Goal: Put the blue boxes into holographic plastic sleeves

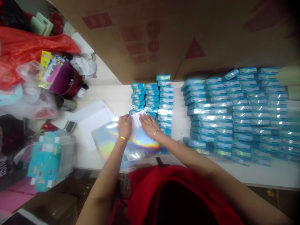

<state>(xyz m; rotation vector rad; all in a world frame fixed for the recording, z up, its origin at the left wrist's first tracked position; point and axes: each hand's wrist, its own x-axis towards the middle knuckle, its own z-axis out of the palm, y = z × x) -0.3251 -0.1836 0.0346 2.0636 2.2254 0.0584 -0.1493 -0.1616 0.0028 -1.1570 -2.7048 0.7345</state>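
Observation:
My left hand has its fingers curled at the left edge of a small white printed sheet, seemingly pinching it. On the other side of that sheet, my right hand lies flat with fingers stretched out over its edge. Beneath both hands a shiny rainbow-sheened silvery sheet spreads over the table. Just beyond my fingertips stand stacks of small blue boxes, in several columns. My fingers and the slip's print are slightly blurred.
Rows of stacked blue boxes fill the right side. A large cardboard carton stands behind. White papers lie at left, near flattened blue cartons, a purple box and a red plastic bag. The table's front edge is near me.

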